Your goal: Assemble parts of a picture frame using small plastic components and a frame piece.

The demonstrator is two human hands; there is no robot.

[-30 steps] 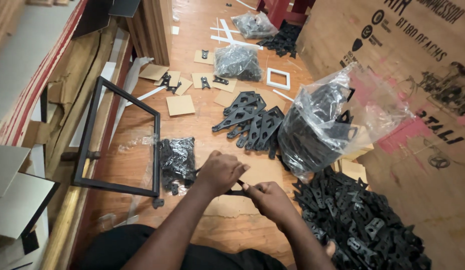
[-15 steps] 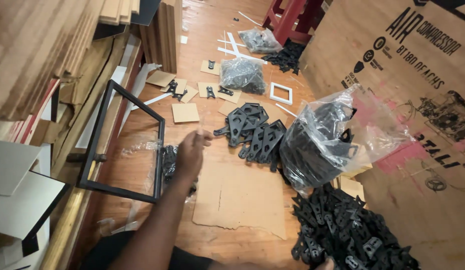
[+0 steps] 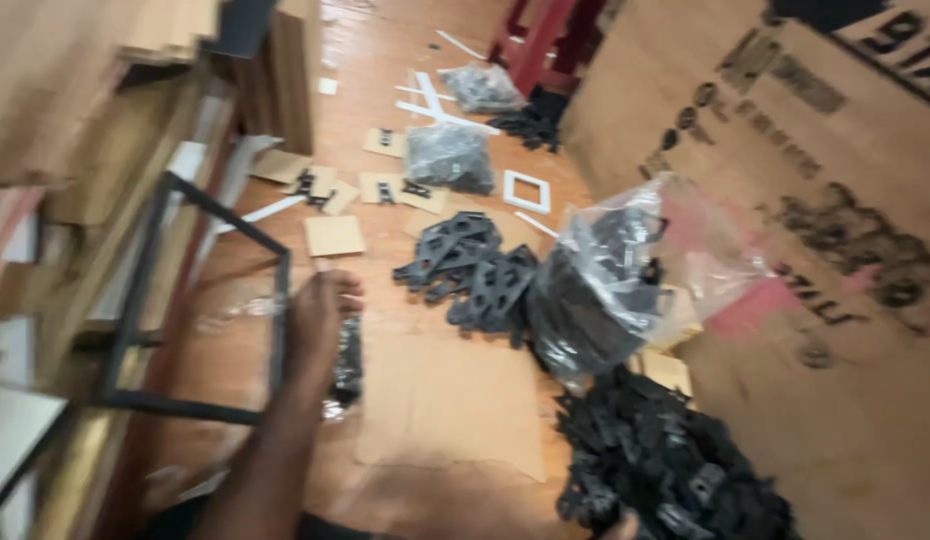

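Here, in the head view, the left hand [image 3: 320, 315] reaches out over a small clear bag of black parts [image 3: 345, 365] beside the black metal frame [image 3: 145, 300]; its grip is blurred, so I cannot tell. Only a sliver of the right hand [image 3: 620, 525] shows by the heap of black brackets [image 3: 665, 465].

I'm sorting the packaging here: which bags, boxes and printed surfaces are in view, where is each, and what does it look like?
Large brown cardboard box: right side, black printing and a pink patch.
Big clear plastic bag of black parts: leaning against that box.
Small clear bag of black parts: floor, upper middle.
Another small clear bag: further back.
Small bag of black parts: beside the left hand.
Flat brown cardboard sheet: floor, bottom centre.
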